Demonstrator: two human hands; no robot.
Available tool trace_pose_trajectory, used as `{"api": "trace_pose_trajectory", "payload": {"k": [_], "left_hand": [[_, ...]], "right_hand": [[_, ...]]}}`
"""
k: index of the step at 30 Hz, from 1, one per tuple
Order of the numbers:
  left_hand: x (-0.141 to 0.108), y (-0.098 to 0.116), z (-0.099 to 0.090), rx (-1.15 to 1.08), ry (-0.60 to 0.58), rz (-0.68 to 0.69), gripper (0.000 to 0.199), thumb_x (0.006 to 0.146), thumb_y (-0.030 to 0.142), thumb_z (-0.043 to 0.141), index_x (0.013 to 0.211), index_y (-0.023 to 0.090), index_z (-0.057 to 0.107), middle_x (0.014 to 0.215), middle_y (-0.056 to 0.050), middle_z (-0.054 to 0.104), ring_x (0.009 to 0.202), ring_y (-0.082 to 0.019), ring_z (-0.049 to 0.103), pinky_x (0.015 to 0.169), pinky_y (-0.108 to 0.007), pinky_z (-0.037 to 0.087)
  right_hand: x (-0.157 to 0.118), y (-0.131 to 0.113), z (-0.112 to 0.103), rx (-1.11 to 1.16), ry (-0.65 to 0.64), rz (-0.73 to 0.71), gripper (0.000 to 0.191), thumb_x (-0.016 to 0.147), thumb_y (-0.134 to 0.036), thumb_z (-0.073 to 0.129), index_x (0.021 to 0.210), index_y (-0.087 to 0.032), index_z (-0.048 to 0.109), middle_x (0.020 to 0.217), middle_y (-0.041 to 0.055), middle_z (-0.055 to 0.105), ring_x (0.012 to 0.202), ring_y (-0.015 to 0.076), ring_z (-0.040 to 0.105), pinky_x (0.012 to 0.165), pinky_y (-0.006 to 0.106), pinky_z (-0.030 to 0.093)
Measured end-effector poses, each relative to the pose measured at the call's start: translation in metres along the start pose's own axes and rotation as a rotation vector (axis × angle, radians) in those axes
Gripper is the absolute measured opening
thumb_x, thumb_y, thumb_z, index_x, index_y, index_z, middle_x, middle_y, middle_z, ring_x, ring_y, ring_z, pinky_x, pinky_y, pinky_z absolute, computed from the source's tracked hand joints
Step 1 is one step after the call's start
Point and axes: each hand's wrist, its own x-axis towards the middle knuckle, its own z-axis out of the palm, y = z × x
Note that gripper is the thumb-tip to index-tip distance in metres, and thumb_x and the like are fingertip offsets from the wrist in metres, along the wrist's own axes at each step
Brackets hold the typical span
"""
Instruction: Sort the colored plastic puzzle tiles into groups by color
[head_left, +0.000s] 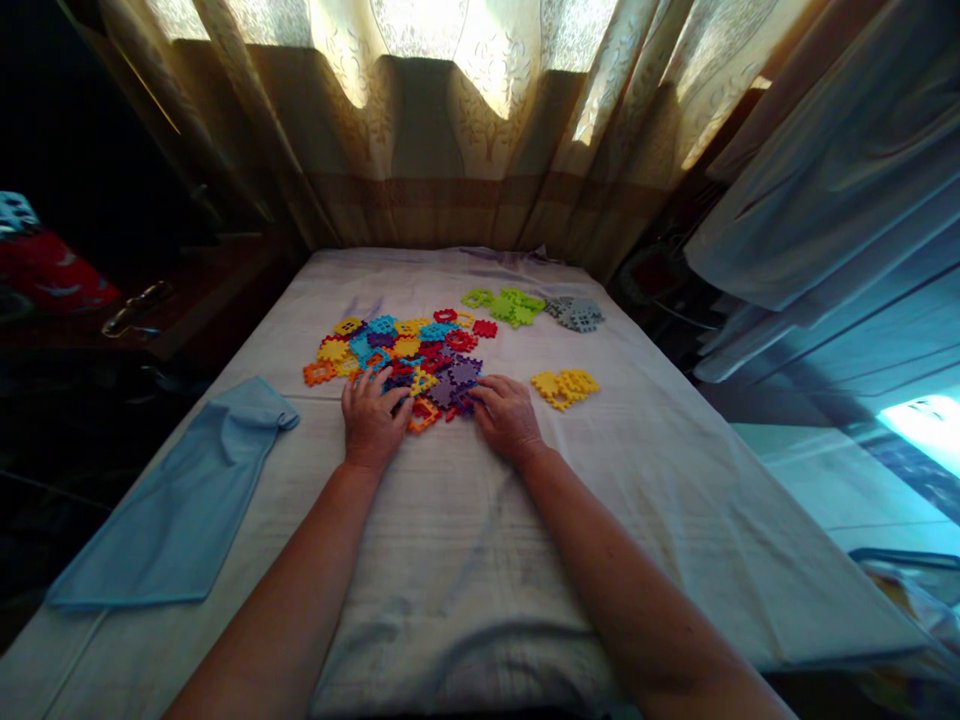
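A mixed pile of flat notched pieces [409, 345] in red, yellow, blue, orange and purple lies on the white cloth. My left hand [373, 418] rests at the pile's near left edge, fingers apart, touching pieces. At the near right edge, beside the purple pieces [456, 380], is my right hand [504, 412]; its fingertips are close together at a purple piece, and what they hold is too small to make out. Separate groups lie to the right: green pieces [514, 307], grey pieces [580, 314] and yellow pieces [564, 387].
A folded light blue cloth [176, 500] lies on the left of the covered table [660, 520]. Curtains [420, 150] hang behind the far edge. At the far left stands a dark wooden surface with a red item [52, 270]. Pale fabric [840, 200] hangs on the right.
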Motion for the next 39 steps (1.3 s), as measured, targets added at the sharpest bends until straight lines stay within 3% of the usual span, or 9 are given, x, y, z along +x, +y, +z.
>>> {"api": "trace_pose_trajectory", "payload": {"k": [12, 17, 21, 25, 31, 39], "left_hand": [[0.001, 0.000, -0.004, -0.029, 0.038, -0.013, 0.021, 0.087, 0.037, 0.057, 0.092, 0.026, 0.075, 0.129, -0.007, 0.066, 0.131, -0.032, 0.049, 0.112, -0.056, 0.029], [0.003, 0.001, -0.007, -0.082, 0.061, 0.003, 0.022, 0.088, 0.038, 0.055, 0.092, 0.025, 0.073, 0.127, -0.006, 0.066, 0.132, -0.029, 0.048, 0.113, -0.053, 0.031], [0.003, 0.003, -0.007, -0.133, 0.031, 0.106, 0.023, 0.089, 0.039, 0.053, 0.092, 0.026, 0.072, 0.130, -0.004, 0.064, 0.134, -0.027, 0.046, 0.115, -0.050, 0.031], [0.003, 0.007, -0.007, -0.165, -0.007, 0.167, 0.025, 0.090, 0.039, 0.052, 0.091, 0.025, 0.073, 0.130, -0.004, 0.064, 0.133, -0.026, 0.048, 0.114, -0.049, 0.033], [0.002, 0.013, -0.008, -0.174, -0.064, 0.169, 0.025, 0.089, 0.039, 0.051, 0.092, 0.027, 0.073, 0.130, -0.001, 0.064, 0.132, -0.025, 0.049, 0.115, -0.048, 0.035], [-0.001, 0.014, -0.004, -0.301, -0.049, 0.165, 0.025, 0.089, 0.037, 0.052, 0.092, 0.024, 0.073, 0.122, -0.005, 0.068, 0.130, -0.026, 0.051, 0.112, -0.049, 0.038]], "right_hand": [[0.001, -0.003, -0.001, 0.010, -0.053, 0.008, 0.028, 0.091, -0.024, 0.054, 0.115, -0.021, 0.068, 0.121, 0.0115, 0.067, 0.117, 0.0259, 0.056, 0.103, 0.045, 0.040], [0.002, -0.008, -0.002, 0.021, -0.076, -0.001, 0.038, 0.090, -0.030, 0.057, 0.126, -0.020, 0.062, 0.126, 0.0125, 0.065, 0.118, 0.0269, 0.055, 0.104, 0.044, 0.039], [0.004, -0.010, -0.004, 0.022, -0.104, -0.022, 0.043, 0.091, -0.035, 0.058, 0.131, -0.018, 0.060, 0.128, 0.0134, 0.065, 0.119, 0.0271, 0.055, 0.104, 0.043, 0.038], [0.005, -0.010, -0.004, 0.025, -0.125, -0.035, 0.037, 0.095, -0.036, 0.053, 0.128, -0.021, 0.063, 0.122, 0.0108, 0.068, 0.114, 0.0243, 0.058, 0.102, 0.039, 0.040], [0.006, -0.016, -0.002, -0.009, -0.142, -0.031, 0.041, 0.097, -0.039, 0.052, 0.131, -0.018, 0.062, 0.115, 0.0118, 0.071, 0.105, 0.0231, 0.062, 0.095, 0.035, 0.042], [0.005, -0.017, 0.005, 0.016, -0.092, -0.079, 0.037, 0.099, -0.037, 0.049, 0.130, -0.023, 0.063, 0.111, 0.0093, 0.073, 0.098, 0.0193, 0.065, 0.089, 0.030, 0.046]]}}
